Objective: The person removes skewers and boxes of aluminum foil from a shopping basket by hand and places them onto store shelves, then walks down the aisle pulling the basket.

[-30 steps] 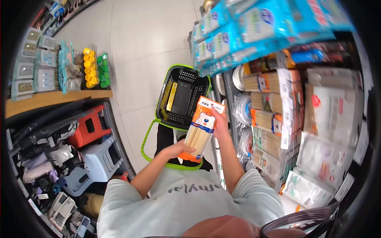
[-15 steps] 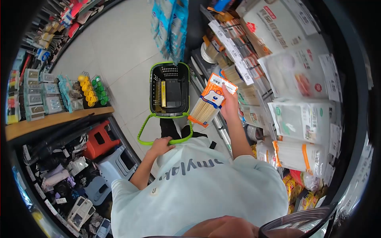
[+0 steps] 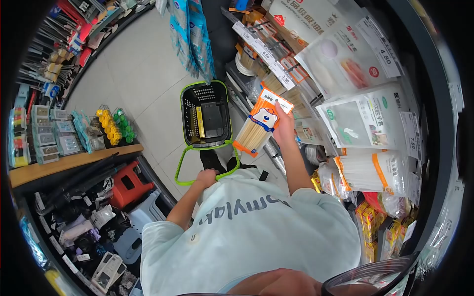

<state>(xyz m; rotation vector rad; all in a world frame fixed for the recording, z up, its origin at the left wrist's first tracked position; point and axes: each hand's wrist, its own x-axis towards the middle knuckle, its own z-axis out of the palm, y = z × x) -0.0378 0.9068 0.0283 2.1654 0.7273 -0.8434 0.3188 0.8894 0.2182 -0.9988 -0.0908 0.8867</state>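
Observation:
My right hand (image 3: 284, 127) grips the top corner of an orange and clear packet of thin wooden sticks (image 3: 256, 130), which has a white bear face printed on it. The packet hangs tilted between the basket and the right shelf. My left hand (image 3: 207, 177) is closed at the green handle (image 3: 183, 181) of a black basket, by my waist. The basket (image 3: 186, 111) has a green rim, stands past my feet and holds a dark box with a yellow strip (image 3: 212, 120).
Hanging packs (image 3: 350, 59) and price-tagged stick packets (image 3: 306, 111) fill the right shelf. Blue bags (image 3: 190, 39) hang beyond the basket. At the left are a wooden-edged shelf (image 3: 74, 163), a red stool (image 3: 131, 185) and a blue-grey stool (image 3: 131, 244).
Since a second ago my left hand has let go of the packet and closed at the basket handle. My right hand still holds the packet. The view has turned toward the right shelf.

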